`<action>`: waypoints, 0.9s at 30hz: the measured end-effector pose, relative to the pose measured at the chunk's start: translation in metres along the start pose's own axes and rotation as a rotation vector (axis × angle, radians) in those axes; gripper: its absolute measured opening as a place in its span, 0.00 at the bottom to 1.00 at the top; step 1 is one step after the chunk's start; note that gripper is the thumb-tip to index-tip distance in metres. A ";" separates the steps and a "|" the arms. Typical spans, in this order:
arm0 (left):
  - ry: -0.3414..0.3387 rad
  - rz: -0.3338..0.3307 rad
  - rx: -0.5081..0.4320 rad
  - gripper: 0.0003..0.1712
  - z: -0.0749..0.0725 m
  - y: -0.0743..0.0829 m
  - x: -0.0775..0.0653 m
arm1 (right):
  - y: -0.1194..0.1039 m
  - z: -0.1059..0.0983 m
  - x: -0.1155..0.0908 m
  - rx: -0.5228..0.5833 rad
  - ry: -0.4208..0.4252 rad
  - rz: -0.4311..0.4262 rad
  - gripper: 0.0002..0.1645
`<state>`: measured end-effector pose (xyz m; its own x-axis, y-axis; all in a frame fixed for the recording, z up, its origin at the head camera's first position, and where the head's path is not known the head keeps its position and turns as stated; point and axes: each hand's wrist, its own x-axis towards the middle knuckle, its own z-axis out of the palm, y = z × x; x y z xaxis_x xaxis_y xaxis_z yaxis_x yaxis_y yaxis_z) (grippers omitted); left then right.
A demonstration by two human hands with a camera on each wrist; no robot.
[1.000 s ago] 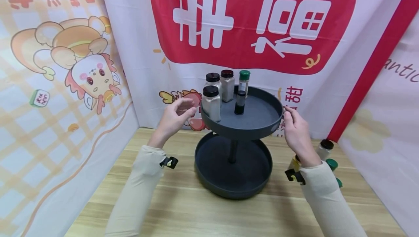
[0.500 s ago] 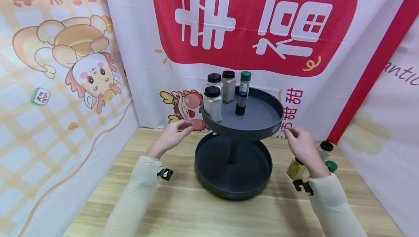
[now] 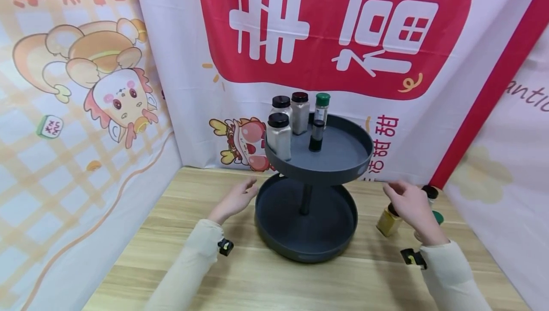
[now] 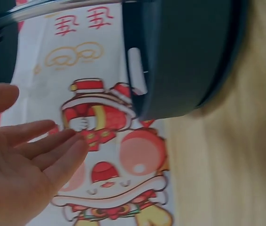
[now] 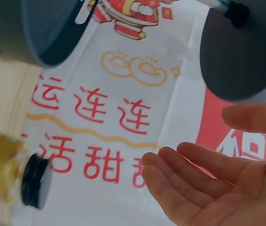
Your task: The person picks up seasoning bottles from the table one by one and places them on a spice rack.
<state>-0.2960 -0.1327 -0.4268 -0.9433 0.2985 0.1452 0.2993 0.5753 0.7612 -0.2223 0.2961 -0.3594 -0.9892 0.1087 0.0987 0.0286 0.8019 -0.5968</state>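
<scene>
A dark grey two-tier rack stands on the table. Its upper tray [image 3: 339,153] carries several seasoning bottles along the left and back, among them a black-capped jar of white contents [image 3: 279,139], a green-capped bottle [image 3: 321,108] and a small dark bottle [image 3: 316,137]. The lower tray [image 3: 285,227] holds nothing. Left of the rack, my left hand [image 3: 235,200] hovers by the lower tray's rim, fingers loosely extended and holding nothing. My right hand [image 3: 409,206] is raised to the rack's right, fingers relaxed, near a yellow jar [image 3: 388,222].
Behind my right hand, a black-capped jar [image 3: 430,192] and a green cap [image 3: 438,217] show in part. Printed cloths [image 3: 240,110] hang behind and on both sides of the wooden table [image 3: 240,277].
Both hands have come down from the level of the upper tray. My right hand has left that tray's rim and moved right. The bottles keep their places on the rack.
</scene>
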 end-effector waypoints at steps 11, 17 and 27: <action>0.039 -0.062 -0.071 0.26 0.041 -0.021 0.003 | 0.044 -0.004 -0.010 -0.028 0.099 -0.098 0.32; 0.082 -0.113 -0.127 0.28 0.051 -0.033 0.005 | 0.063 -0.009 -0.012 -0.057 0.103 -0.133 0.30; 0.092 -0.134 -0.239 0.26 0.064 -0.043 0.007 | 0.099 -0.018 -0.015 -0.159 0.182 -0.210 0.23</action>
<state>-0.3058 -0.1064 -0.4994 -0.9845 0.1551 0.0820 0.1391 0.4057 0.9033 -0.2022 0.3842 -0.4057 -0.9344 0.0229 0.3556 -0.1369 0.8983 -0.4175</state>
